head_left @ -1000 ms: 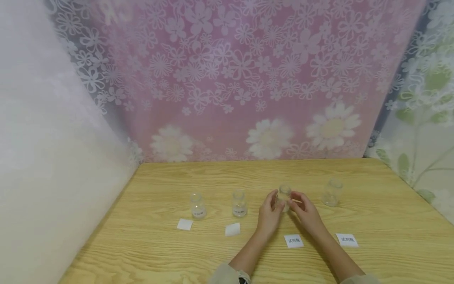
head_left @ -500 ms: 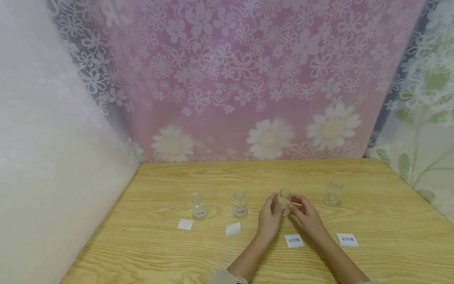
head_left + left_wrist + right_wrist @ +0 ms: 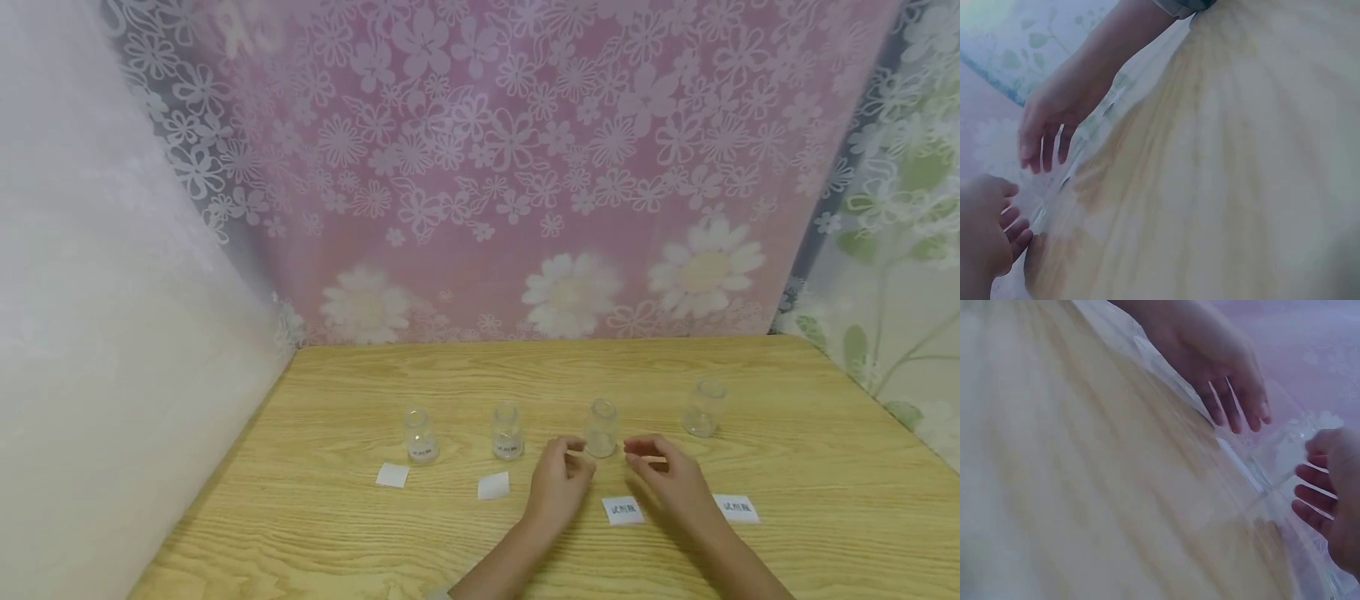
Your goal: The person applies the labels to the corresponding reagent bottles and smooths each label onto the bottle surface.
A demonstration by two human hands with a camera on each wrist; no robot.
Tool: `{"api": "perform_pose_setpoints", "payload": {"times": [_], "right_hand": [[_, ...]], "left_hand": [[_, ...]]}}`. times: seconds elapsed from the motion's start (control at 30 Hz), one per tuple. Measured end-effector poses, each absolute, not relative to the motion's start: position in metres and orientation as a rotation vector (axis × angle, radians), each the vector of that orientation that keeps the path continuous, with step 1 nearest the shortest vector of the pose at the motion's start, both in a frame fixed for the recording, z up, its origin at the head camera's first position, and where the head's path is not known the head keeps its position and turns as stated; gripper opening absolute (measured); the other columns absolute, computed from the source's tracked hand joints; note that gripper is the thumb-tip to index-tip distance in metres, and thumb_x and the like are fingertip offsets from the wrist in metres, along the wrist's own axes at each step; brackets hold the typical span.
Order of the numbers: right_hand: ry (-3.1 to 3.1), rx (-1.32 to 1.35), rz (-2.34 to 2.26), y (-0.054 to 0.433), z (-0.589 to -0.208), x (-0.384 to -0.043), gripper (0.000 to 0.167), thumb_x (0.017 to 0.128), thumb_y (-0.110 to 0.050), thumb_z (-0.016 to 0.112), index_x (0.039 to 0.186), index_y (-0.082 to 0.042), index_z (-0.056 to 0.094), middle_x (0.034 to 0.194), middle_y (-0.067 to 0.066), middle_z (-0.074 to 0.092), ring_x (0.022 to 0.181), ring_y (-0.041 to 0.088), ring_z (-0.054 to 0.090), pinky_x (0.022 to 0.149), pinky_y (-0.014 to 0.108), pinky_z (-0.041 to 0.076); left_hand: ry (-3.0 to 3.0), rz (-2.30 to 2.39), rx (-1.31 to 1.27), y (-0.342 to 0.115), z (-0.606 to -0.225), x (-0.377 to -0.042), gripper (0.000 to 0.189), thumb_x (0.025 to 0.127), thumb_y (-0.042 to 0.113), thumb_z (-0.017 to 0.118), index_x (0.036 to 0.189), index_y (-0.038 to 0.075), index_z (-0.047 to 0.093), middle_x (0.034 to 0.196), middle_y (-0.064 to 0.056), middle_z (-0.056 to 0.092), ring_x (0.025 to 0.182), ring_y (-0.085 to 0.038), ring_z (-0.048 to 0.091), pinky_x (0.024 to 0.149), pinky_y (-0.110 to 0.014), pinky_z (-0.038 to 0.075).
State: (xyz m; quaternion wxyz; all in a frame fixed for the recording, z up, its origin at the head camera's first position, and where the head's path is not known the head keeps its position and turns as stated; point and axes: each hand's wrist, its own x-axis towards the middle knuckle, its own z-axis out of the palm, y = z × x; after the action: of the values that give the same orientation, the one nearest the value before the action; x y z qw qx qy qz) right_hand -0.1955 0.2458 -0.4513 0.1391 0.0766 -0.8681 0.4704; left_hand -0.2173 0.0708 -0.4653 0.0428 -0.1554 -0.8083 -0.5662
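A small clear glass bottle (image 3: 602,427) stands upright on the wooden table in the head view. My left hand (image 3: 558,483) is just left of its base and my right hand (image 3: 671,475) just right, fingers loosely bent and holding nothing. In the left wrist view the left hand (image 3: 985,228) and the right hand (image 3: 1063,115) face each other with a gap between them. The right wrist view shows the right hand (image 3: 1335,494) across from the left. A white card with black characters (image 3: 622,510) lies between the forearms.
Two bottles, a left one (image 3: 421,437) and a middle one (image 3: 507,433), carry labels near their bases. Blank white papers (image 3: 392,475) (image 3: 493,485) lie before them. A plain bottle (image 3: 704,410) stands at right, behind another printed card (image 3: 737,507). Flowered curtain (image 3: 525,167) borders the table.
Both hands have let go of the bottle and drawn apart and toward me. Before that, the bottle came slightly nearer in their grip; it now stands on its own.
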Motion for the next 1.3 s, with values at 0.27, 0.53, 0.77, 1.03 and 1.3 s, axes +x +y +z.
{"api": "perform_pose_setpoints", "payload": {"times": [0.27,0.53,0.77,1.03,1.3], "right_hand": [[-2.491,0.738,0.771,0.26,-0.465,-0.175,0.026,0.074,-0.015,0.078,0.096,-0.02,0.065,0.101,-0.012,0.058,0.093,0.01,0.051,0.078,0.033,0.047],[-2.468,0.803,0.624,0.262,-0.467,-0.171,0.032,0.068,-0.014,0.081,0.096,-0.017,0.066,0.102,-0.011,0.055,0.093,0.009,0.05,0.073,0.036,0.049],[-2.482,0.767,0.596,0.258,-0.465,-0.175,0.029,0.07,-0.019,0.08,0.096,-0.018,0.066,0.099,-0.013,0.054,0.091,0.008,0.049,0.071,0.037,0.049],[-2.52,0.717,0.653,0.255,-0.467,-0.193,0.025,0.072,-0.019,0.078,0.094,-0.019,0.066,0.096,-0.012,0.055,0.09,0.012,0.05,0.076,0.043,0.047],[-2.577,0.681,0.722,0.256,-0.468,-0.2,0.026,0.075,-0.024,0.077,0.097,-0.017,0.065,0.097,-0.013,0.053,0.092,0.014,0.049,0.077,0.045,0.046]], "left_hand": [[-2.742,-0.863,-0.903,0.055,-0.46,-0.196,0.035,0.078,0.046,0.068,0.104,0.022,0.068,0.098,0.015,0.055,0.086,-0.001,0.043,0.074,-0.016,0.038],[-2.751,-0.66,-0.852,0.063,-0.463,-0.191,0.031,0.074,0.043,0.074,0.099,0.025,0.069,0.094,0.016,0.053,0.079,0.0,0.039,0.072,-0.015,0.033],[-2.727,-0.761,-0.809,0.064,-0.467,-0.196,0.026,0.076,0.035,0.074,0.098,0.023,0.07,0.094,0.015,0.054,0.081,-0.001,0.041,0.072,-0.016,0.035],[-2.716,-0.871,-0.692,0.066,-0.47,-0.21,0.022,0.077,0.028,0.075,0.097,0.022,0.071,0.094,0.013,0.055,0.086,-0.004,0.044,0.076,-0.018,0.039],[-2.728,-0.93,-0.679,0.065,-0.469,-0.215,0.023,0.078,0.028,0.074,0.099,0.02,0.07,0.094,0.013,0.054,0.086,-0.004,0.044,0.077,-0.019,0.04]]}}
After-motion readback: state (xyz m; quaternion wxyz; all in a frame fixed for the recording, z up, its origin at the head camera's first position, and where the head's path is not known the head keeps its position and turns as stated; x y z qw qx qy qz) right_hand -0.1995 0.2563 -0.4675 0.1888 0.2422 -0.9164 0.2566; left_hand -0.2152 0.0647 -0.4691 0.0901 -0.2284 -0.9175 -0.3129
